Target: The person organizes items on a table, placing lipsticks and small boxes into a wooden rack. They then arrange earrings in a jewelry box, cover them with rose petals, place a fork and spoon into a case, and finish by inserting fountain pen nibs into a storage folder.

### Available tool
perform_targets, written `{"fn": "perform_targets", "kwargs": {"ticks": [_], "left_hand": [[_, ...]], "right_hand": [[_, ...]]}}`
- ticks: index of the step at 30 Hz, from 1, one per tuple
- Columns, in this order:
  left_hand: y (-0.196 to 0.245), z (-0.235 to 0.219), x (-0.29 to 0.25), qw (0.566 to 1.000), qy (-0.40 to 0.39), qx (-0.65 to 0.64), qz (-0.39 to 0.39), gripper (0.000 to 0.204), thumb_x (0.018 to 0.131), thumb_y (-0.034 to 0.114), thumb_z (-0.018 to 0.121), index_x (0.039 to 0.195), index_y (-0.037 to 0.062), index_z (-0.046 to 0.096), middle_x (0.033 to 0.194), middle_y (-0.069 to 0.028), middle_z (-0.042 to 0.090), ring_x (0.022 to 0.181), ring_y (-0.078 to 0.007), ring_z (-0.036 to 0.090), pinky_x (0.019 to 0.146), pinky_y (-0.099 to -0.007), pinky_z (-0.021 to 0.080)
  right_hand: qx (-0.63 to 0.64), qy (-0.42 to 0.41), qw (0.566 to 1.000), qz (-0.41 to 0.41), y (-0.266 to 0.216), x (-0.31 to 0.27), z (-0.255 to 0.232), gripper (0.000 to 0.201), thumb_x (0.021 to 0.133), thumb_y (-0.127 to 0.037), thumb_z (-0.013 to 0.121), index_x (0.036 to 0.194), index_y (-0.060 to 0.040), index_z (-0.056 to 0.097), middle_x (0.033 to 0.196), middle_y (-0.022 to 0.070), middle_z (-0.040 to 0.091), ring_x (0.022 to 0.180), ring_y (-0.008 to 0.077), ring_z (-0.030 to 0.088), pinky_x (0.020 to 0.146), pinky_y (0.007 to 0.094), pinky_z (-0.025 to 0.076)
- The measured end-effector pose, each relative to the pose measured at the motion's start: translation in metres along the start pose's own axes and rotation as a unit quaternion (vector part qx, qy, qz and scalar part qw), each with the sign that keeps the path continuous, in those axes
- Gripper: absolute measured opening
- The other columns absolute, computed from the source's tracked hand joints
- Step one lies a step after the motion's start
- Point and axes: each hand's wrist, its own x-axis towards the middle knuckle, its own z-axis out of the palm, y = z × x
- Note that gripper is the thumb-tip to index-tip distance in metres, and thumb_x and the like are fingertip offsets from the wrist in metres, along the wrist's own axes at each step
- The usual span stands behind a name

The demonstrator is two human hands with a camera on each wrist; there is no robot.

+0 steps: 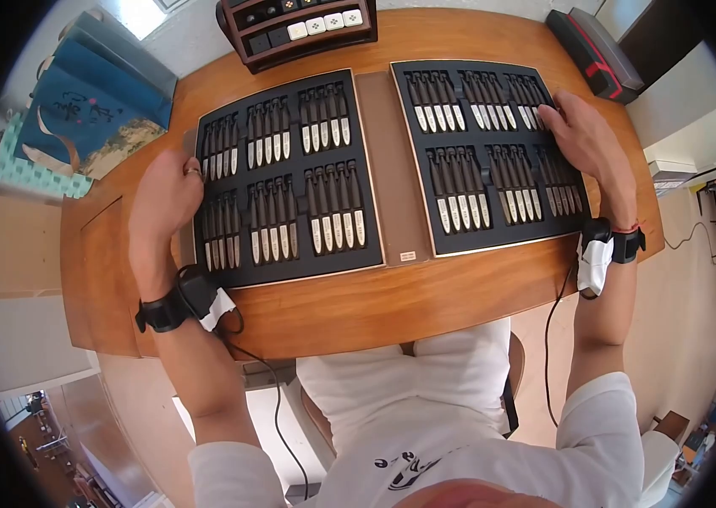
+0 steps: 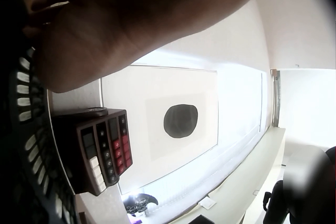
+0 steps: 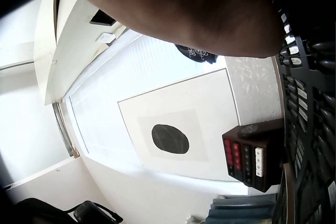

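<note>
A wide book-like case [image 1: 382, 169] lies spread on the wooden table, its two halves joined by a brown spine. Each half holds a black tray, the left tray [image 1: 240, 188] and the right tray [image 1: 476, 144], with several groups of slim dark sticks with flat silvery ends [image 1: 273, 241]. My left hand [image 1: 163, 195] grips the outer edge of the left half, a ring on one finger. At the opposite outer edge, my right hand [image 1: 591, 140] holds the right half with the thumb side over the rim. Both hands' fingers are partly hidden, and the wrist views show mainly the undersides of the hands.
Behind the case stands a dark wooden rack [image 1: 303, 34] with small white, black and red blocks. A blue bag [image 1: 91, 102] is at the back left, a black and red box [image 1: 595, 55] at the back right. Cables [image 1: 278, 406] hang from both wrist cameras past the table's front edge.
</note>
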Motion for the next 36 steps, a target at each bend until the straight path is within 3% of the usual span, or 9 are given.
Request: {"fn": "perform_targets", "kwargs": {"ticks": [3,6,12,33,36], "left_hand": [[-0.006,0.007,-0.002,0.997,0.052,-0.037,0.053,0.031,0.099,0.015,0.057,0.095,-0.0127,0.069,0.096,-0.0374,0.066,0.1,-0.0567,0.065,0.088,-0.0568,0.051],[-0.004,0.007,-0.004,0.997,0.063,-0.026,0.045,0.03,0.099,0.015,0.057,0.095,-0.0127,0.069,0.099,-0.0375,0.066,0.103,-0.0561,0.064,0.09,-0.0564,0.051],[-0.008,0.009,-0.003,0.998,0.055,-0.002,0.038,0.031,0.1,0.016,0.056,0.096,-0.0114,0.069,0.104,-0.0361,0.066,0.109,-0.0543,0.063,0.095,-0.056,0.05],[-0.006,0.013,-0.004,0.998,0.062,0.014,0.017,0.034,0.103,0.019,0.055,0.103,-0.0106,0.07,0.107,-0.0352,0.069,0.11,-0.0532,0.065,0.096,-0.0549,0.052],[-0.008,0.014,-0.004,0.998,0.064,0.012,0.023,0.035,0.104,0.02,0.055,0.103,-0.0111,0.07,0.106,-0.0354,0.068,0.11,-0.0535,0.065,0.095,-0.0554,0.051]], "right_hand": [[-0.03,-0.004,1.0,0.006,0.001,0.003,0.004,0.039,0.106,-0.032,0.058,0.103,0.0059,0.063,0.102,0.0324,0.069,0.102,0.0515,0.065,0.088,0.0547,0.05],[-0.036,-0.004,0.999,0.013,0.0,0.003,0.004,0.04,0.107,-0.034,0.057,0.104,0.0063,0.063,0.103,0.0332,0.069,0.104,0.052,0.065,0.089,0.0551,0.051],[-0.046,-0.007,0.999,0.005,0.0,0.003,0.004,0.041,0.107,-0.034,0.057,0.104,0.0065,0.063,0.104,0.0331,0.069,0.105,0.052,0.065,0.09,0.0554,0.051],[-0.047,-0.007,0.999,0.0,0.005,0.005,0.007,0.041,0.108,-0.035,0.055,0.104,0.0052,0.062,0.103,0.032,0.068,0.104,0.0512,0.064,0.09,0.0551,0.05],[-0.045,0.0,0.999,-0.006,0.008,0.004,0.009,0.04,0.109,-0.035,0.056,0.102,0.0046,0.059,0.099,0.0279,0.066,0.098,0.0468,0.064,0.086,0.0506,0.048]]}}
